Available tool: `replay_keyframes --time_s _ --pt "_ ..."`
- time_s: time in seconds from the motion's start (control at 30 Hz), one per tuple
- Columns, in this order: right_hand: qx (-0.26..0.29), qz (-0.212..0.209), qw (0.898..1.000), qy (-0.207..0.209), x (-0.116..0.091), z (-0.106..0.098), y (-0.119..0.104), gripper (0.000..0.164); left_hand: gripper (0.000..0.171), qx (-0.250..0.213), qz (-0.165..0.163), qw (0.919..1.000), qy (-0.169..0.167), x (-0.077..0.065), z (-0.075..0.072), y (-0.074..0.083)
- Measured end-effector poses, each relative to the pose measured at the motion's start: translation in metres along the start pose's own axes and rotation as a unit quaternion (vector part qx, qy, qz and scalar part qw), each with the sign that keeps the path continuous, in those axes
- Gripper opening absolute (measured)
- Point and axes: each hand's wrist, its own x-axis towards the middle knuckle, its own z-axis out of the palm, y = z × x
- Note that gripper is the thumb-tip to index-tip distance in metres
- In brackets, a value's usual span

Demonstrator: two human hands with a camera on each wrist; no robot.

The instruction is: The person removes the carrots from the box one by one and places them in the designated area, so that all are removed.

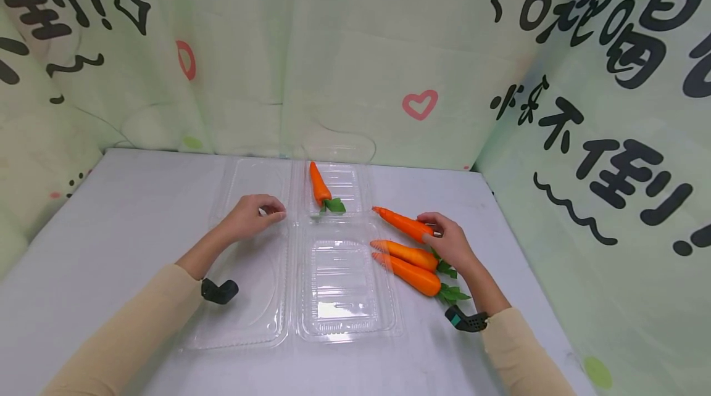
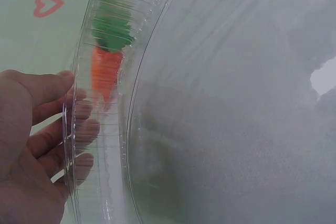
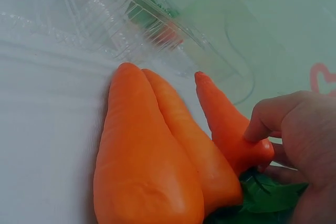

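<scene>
My left hand is at the rim of a wide, clear plastic lid, thumb and fingers pinching its edge; in the left wrist view, the fingers show through the ridged wall. With thumb and fingers, my right hand grips the thick end of an orange carrot, whose tip points left. Two more carrots lie side by side just below it, a nearer carrot and a middle carrot, both with green leaves. A smaller carrot rests in the back compartment of the clear plastic container.
The container's front compartment has a ribbed floor and sits left of the carrots. A white cloth covers the table. Pale green curtains with black lettering and pink hearts stand along the back and sides.
</scene>
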Motion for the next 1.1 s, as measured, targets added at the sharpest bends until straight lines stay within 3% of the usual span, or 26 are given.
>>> replay_keyframes --time_s 1.1 --pt "-0.026 -0.015 0.999 -0.045 -0.0051 0.0008 0.007 0.036 0.016 -0.003 0.009 1.0 0.002 -0.0011 -0.0004 0.0003"
